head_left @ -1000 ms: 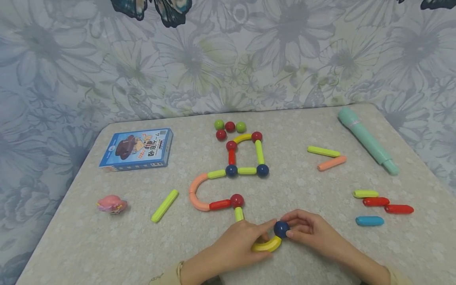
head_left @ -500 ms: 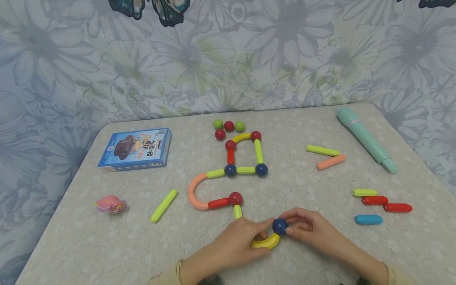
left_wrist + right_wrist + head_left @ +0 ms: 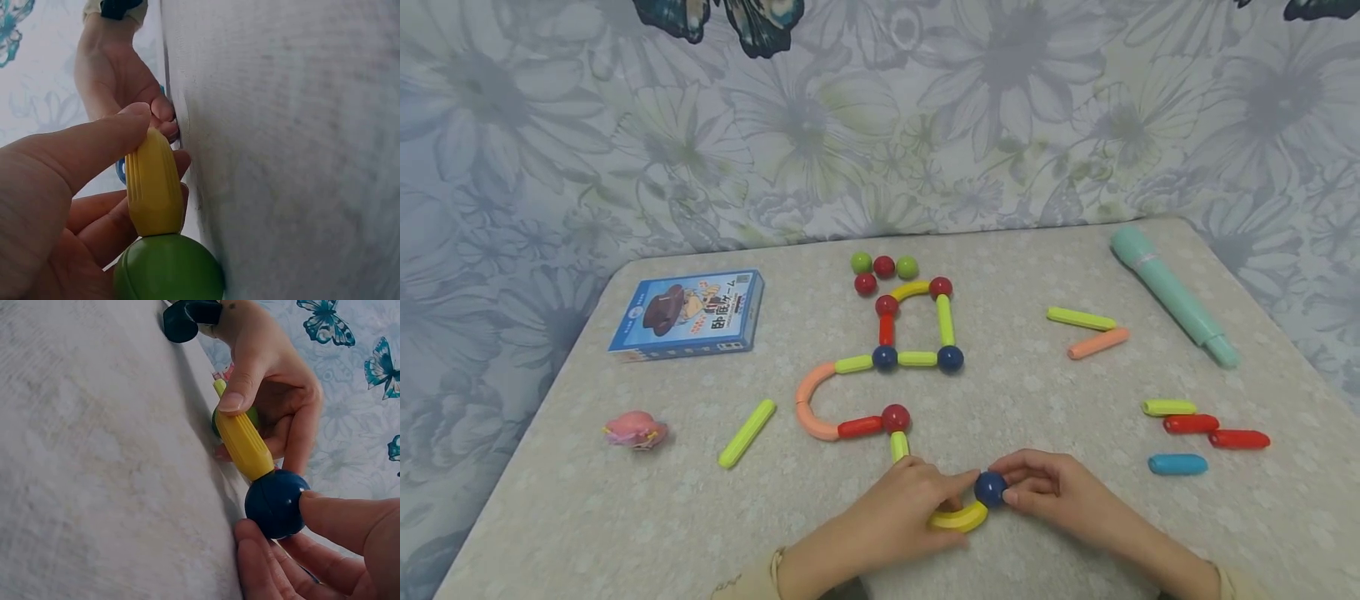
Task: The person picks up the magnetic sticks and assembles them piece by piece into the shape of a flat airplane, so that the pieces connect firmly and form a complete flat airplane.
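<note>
My left hand (image 3: pixel 904 510) pinches a curved yellow magnetic stick (image 3: pixel 962 519) between thumb and fingers, low over the table. In the left wrist view a green ball (image 3: pixel 172 269) joins the near end of this yellow stick (image 3: pixel 150 187); from the head the hand hides that ball. At the stick's other end sits a dark blue ball (image 3: pixel 991 489). Thumb and fingertips of my right hand (image 3: pixel 1063 493) hold the blue ball (image 3: pixel 277 503). Beyond the left hand a short lime stick (image 3: pixel 900 446) leads up to a red ball (image 3: pixel 896 418).
Linked sticks and balls continue through a peach curve (image 3: pixel 808 402) to a four-sided frame (image 3: pixel 918 359). Loose balls (image 3: pixel 884 267) lie behind it. Loose sticks (image 3: pixel 1191 425) and a mint-green microphone-like object (image 3: pixel 1176 296) lie right; a blue box (image 3: pixel 688 315) and pink toy (image 3: pixel 636 430) left.
The blue ball and my right hand have moved slightly nearer the person, with the yellow stick's end. The linked pieces by the left hand have shifted very slightly. Both grips stay the same.
</note>
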Demonstrator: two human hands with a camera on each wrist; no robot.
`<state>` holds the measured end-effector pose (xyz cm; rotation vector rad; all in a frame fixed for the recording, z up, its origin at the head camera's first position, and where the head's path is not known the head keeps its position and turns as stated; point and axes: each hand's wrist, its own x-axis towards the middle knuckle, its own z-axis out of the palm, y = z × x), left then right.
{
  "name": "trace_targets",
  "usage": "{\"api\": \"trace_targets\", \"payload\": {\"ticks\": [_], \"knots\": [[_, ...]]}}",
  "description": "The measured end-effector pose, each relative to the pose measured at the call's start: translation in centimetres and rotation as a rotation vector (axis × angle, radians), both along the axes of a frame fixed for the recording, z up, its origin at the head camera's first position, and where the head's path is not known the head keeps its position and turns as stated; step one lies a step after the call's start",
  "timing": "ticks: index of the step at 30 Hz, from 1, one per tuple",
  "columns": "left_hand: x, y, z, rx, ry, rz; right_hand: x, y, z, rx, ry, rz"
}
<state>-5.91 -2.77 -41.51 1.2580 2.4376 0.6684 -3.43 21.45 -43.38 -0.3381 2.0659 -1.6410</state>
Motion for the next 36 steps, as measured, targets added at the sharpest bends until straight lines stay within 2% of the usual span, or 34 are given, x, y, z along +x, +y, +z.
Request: {"api": "trace_targets", "payload": {"ticks": [10,14,16,18,20,22,23,25,28,32,36], "knots": [[0.0,-0.1,0.0,0.006,-0.013,0.007,-0.3,0.2,0.2,0.122,0.055,0.031],[0.1,0.0,-0.2,0.009,-0.005,0.004,-1.2,1.5,1.1,0.231,0.156,0.021],[0.1,0.0,-0.3,0.008,-0.015,0.006,-2.3,2.6,1.9,0.332,0.252,-0.029],[0.1,0.0,-0.4,0.011,-0.019,0.008,-3.8,4.2,2.7,0.433,0.394,-0.083],[0.1,-0.1,-0.4,0.013,-0.025,0.012,-5.8,6.0,3.3,0.531,0.515,-0.133],[0.1,-0.2,-0.5,0.015,-0.021,0.014,-7.9,8.0,3.6,0.615,0.584,-0.167],[0.1,-0.2,-0.5,0.015,-0.022,0.015,-9.0,8.8,3.7,0.649,0.603,-0.173],[0.1,-0.2,-0.5,0.008,-0.030,0.013,-10.7,10.2,3.6,0.716,0.582,-0.163],[0.0,-0.1,-0.5,0.004,-0.045,0.003,-12.3,11.4,3.2,0.811,0.581,-0.082],[0.0,-0.1,-0.5,0.007,-0.046,0.005,-12.8,11.3,2.9,0.917,0.653,0.018],[0.1,-0.2,-0.4,0.007,-0.036,0.019,-12.5,10.5,2.9,0.957,0.673,0.013]]}}
